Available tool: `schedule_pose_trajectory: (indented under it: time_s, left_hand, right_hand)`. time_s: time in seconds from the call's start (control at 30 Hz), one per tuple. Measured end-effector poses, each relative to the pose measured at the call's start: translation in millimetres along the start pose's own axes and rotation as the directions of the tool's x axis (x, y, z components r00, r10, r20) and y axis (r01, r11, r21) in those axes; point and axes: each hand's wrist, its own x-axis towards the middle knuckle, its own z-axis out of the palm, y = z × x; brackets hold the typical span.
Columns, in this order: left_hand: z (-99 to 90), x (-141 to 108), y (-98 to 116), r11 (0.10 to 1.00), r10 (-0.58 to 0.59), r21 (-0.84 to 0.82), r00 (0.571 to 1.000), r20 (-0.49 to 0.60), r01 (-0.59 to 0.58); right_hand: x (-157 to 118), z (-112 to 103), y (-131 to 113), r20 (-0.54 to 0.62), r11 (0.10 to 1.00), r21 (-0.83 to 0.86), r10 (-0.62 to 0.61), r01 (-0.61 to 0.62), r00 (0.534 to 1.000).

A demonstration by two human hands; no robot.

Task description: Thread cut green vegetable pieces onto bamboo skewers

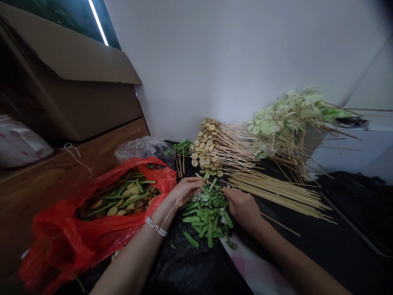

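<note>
Left hand: your left hand [184, 192] lies palm down, reaching forward over the far edge of the chopped green stalks [205, 218]. It is half closed, with the fingertips [199, 182] drawn together beside a green piece; you can't tell whether they're gripping it.

Right hand: your right hand [242, 208] is also palm down, on the pile's right side, with its fingers curved and touching the pile's edge. It's partly closed, and you can't see anything held in it.

Arms: both forearms come in from the bottom of your view and angle toward each other. A beaded bracelet [156, 226] circles your left wrist.

Pile: the chopped stalks sit between your hands on a black plastic sheet [187, 262].

Ahead: bamboo skewers [276, 192] lie just beyond your right hand. Skewered round slices [205, 147] stand past your fingertips, with skewered pale green leaves [285, 116] farther right.

Left side: a red plastic bag [61, 233] of green stalks and pale slices lies right beside your left forearm, with a transparent plastic bag [141, 148] behind it.

Around: a cardboard box [67, 78] sits on a wooden surface [37, 192] at far left. A pink checked cloth [253, 262] shows under your right forearm.
</note>
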Motion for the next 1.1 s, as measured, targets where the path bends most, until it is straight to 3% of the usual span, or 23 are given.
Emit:
schedule_pose_trajectory:
  time_s: [0.1, 0.27, 0.37, 0.6, 0.77, 0.93, 1.1]
  left_hand:
    - [0.9, -0.4, 0.0, 1.0, 0.001, -0.009, 1.0, 0.0, -0.001]
    - [2.5, -1.4, -1.4, 1.0, 0.007, 0.014, 1.0, 0.027, -0.007]
    - [4.1, -1.4, -4.1, 1.0, 0.001, 0.015, 0.999, 0.038, -0.002]
    - [8.7, -1.9, -6.8, 0.998, 0.064, -0.013, 0.998, 0.022, -0.064]
    - [8.8, -2.3, -9.4, 0.994, 0.052, 0.083, 0.987, 0.151, -0.065]
    - [9.2, -2.8, -11.0, 0.98, 0.114, 0.134, 0.969, 0.218, -0.145]
    - [10.2, -3.6, -8.3, 0.991, 0.094, 0.071, 0.977, 0.194, -0.109]
  right_hand:
    - [-2.4, -0.2, -2.0, -0.007, 0.995, -0.101, -0.012, 0.011, 1.0]
    - [2.7, -2.6, -3.8, 0.038, 0.978, 0.202, 0.041, -0.048, 0.998]
    - [6.3, -3.4, -3.1, 0.087, 0.952, 0.297, 0.048, -0.072, 0.995]
    - [5.6, 2.4, 0.3, 0.018, 0.979, 0.204, 0.021, -0.024, 1.0]
    - [4.5, -0.9, -4.1, 0.063, 0.982, 0.187, 0.018, -0.029, 0.998]
    - [7.8, -8.7, -5.8, 0.131, 0.915, 0.391, 0.051, -0.099, 0.99]
    - [12.2, -11.2, -2.9, 0.169, 0.857, 0.488, 0.091, -0.164, 0.981]
